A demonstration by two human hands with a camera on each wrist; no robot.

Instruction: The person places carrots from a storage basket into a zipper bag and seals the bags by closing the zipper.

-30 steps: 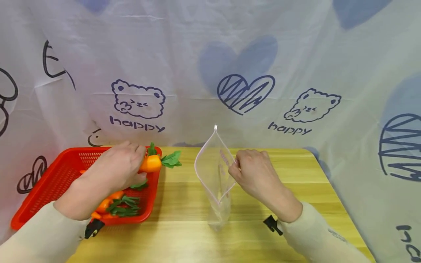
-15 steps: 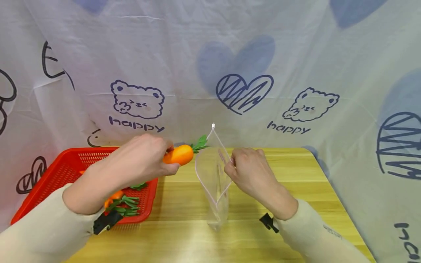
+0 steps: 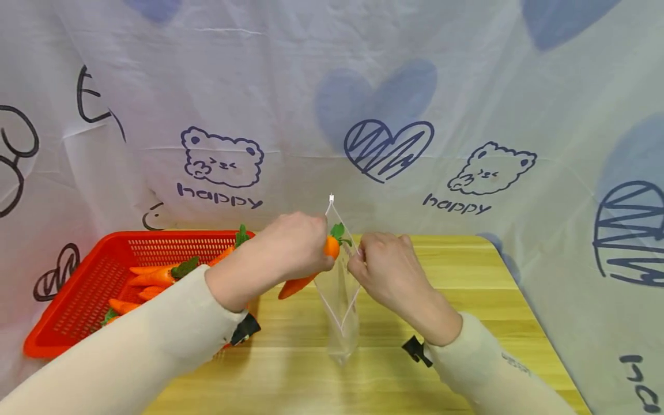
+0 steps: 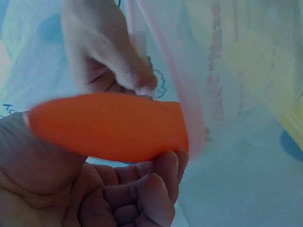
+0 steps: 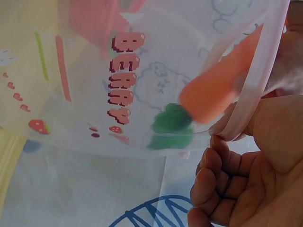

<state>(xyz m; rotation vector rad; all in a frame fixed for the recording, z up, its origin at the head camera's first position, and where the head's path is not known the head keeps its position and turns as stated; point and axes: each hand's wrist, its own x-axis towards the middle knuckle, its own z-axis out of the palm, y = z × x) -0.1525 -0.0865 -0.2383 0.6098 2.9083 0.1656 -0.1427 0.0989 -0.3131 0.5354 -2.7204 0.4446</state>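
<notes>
Carrot (image 4: pixel 109 127) pinched in left hand (image 3: pixel 290 245), leafy top (image 3: pixel 338 232) inside clear bag (image 3: pixel 342 340); right hand (image 3: pixel 389 262) pinches bag's rim (image 5: pixel 262 75).

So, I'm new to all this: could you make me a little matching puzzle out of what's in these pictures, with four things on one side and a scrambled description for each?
Things:
1. Basket
2. Bag
3. Left hand
4. Right hand

Descriptions:
A. Pinches the edge of the bag
B. See-through, with red BERRY lettering
C. Red, with several carrots inside
D. Grips a single carrot

Right pairs: 1-C, 2-B, 3-D, 4-A
</notes>
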